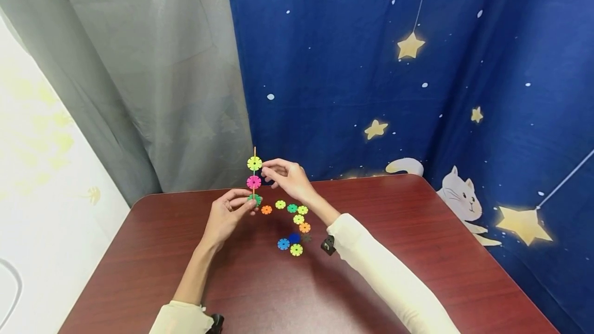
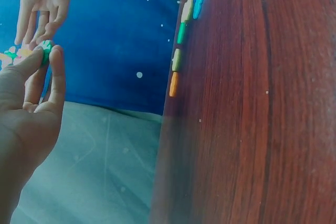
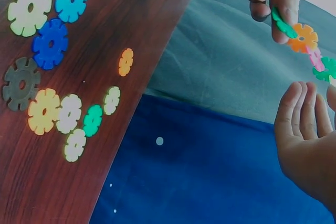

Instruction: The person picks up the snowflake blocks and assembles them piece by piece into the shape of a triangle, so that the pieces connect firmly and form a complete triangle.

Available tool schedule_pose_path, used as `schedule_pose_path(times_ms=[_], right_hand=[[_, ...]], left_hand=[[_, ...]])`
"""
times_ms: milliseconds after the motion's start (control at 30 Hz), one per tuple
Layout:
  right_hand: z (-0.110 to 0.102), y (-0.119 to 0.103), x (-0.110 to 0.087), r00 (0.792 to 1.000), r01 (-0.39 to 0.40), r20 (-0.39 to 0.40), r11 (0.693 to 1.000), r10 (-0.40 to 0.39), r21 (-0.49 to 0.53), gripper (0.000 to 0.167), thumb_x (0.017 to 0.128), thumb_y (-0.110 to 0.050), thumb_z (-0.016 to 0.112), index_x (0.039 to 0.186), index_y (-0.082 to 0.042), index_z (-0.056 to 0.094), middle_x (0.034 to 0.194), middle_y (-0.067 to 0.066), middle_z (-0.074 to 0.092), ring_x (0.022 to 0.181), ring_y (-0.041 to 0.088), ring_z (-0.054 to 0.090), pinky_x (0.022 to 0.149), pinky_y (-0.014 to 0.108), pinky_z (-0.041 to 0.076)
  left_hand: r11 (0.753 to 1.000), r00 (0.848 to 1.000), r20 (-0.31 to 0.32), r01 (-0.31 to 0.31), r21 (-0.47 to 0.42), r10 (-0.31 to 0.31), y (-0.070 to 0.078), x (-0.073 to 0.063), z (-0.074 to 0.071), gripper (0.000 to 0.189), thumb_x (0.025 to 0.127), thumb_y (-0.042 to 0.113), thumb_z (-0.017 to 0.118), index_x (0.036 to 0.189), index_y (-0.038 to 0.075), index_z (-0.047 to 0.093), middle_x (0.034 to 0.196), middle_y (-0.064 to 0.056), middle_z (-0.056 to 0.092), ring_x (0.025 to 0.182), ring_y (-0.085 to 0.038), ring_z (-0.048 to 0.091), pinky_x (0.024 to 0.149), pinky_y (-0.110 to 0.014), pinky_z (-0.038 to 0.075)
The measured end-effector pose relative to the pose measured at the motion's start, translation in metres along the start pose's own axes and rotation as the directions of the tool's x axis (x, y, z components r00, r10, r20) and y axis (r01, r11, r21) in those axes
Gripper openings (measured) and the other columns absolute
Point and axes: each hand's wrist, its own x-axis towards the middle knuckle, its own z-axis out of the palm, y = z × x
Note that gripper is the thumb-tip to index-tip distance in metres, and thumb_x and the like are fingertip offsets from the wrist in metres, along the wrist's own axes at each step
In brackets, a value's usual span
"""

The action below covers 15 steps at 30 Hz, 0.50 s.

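An upright chain of notched plastic discs stands above the table's far side. My left hand [image 1: 225, 218] pinches its lowest disc, a green one [image 2: 46, 51], between thumb and fingers. Above that come an orange disc [image 3: 303, 38], a pink disc [image 1: 253, 182], another green disc [image 3: 325, 69] and a yellow-green disc [image 1: 254, 163]. A thin orange edge [image 1: 254, 151] tops the chain. Beside the yellow-green disc is my right hand [image 1: 292, 179], its fingers loosely extended with the fingertips close to the rim. In the right wrist view the chain's upper end is cut off by the frame.
Several loose discs lie on the dark red table [image 1: 371, 272], among them an orange disc [image 1: 266, 210], a dark blue disc [image 3: 51, 44], a light blue disc [image 1: 283, 244] and a grey disc [image 3: 22, 84]. Behind the table's far edge hang a grey curtain [image 1: 185, 92] and a blue curtain [image 1: 325, 66].
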Motion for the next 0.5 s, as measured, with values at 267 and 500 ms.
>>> schedule_pose_path(times_ms=[267, 500], right_hand=[[-0.004, 0.019, -0.019, 0.994, 0.013, 0.110, 0.984, 0.006, -0.178, 0.029, 0.103, -0.025, 0.068, 0.125, -0.007, 0.073, 0.105, 0.009, 0.078, 0.085, 0.011, 0.074, 0.077, 0.037, 0.063], [-0.006, 0.046, -0.044, 0.985, 0.004, 0.167, 0.976, 0.033, -0.219, 0.026, 0.099, -0.022, 0.074, 0.122, -0.011, 0.076, 0.105, 0.004, 0.079, 0.080, 0.017, 0.073, 0.071, 0.040, 0.062]], left_hand=[[0.999, 0.999, -0.047, -0.010, 0.047, 0.012, 0.000, 0.001, -0.004, 0.032, 0.094, 0.016, 0.080, 0.117, -0.004, 0.069, 0.101, -0.020, 0.077, 0.080, -0.018, 0.076, 0.080, -0.026, 0.060], [1.000, 0.995, -0.100, -0.008, 0.024, 0.011, -0.002, 0.003, -0.006, 0.030, 0.092, 0.012, 0.081, 0.114, -0.006, 0.071, 0.094, -0.011, 0.079, 0.083, -0.021, 0.078, 0.085, -0.027, 0.060]])
